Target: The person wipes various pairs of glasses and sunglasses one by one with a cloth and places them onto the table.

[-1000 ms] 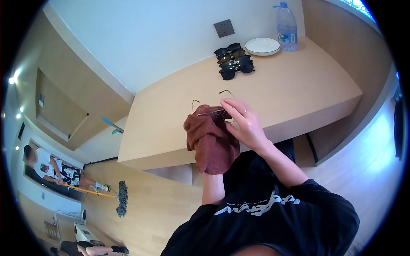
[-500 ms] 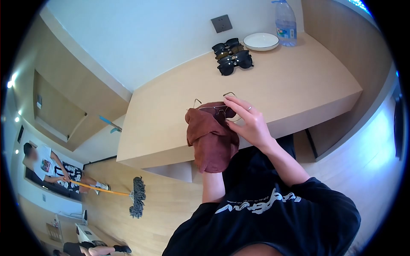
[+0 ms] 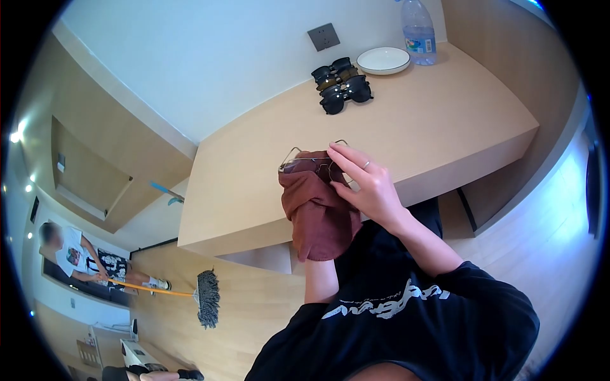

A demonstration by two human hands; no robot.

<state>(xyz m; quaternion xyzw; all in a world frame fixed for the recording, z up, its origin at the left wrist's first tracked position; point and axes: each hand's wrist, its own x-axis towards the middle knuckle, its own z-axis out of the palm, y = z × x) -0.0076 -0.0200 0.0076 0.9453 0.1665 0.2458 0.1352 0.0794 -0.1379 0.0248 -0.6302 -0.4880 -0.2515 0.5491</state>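
Wire-framed eyeglasses (image 3: 311,159) are held over the front edge of the desk, their temple arms unfolded and pointing away from me. My right hand (image 3: 365,181) pinches the right side of the frame between thumb and fingers. A reddish-brown cloth (image 3: 324,219) drapes over my left hand, hiding its fingers; only the left forearm (image 3: 321,282) shows below. The top of this cloth presses against the glasses, behind and under the lenses. The left lens (image 3: 291,166) is partly visible above a fold of cloth.
Several folded sunglasses (image 3: 346,94) lie in a row on the wooden desk (image 3: 254,171), near a white plate (image 3: 383,61) and a water bottle (image 3: 419,35). At left, a person (image 3: 79,257) holds a mop (image 3: 208,298). Another person's legs (image 3: 159,376) show at lower left.
The cloth has come down from the left part of the glasses, so more of that lens and rim shows. My right hand keeps its hold. The view has shifted slightly.
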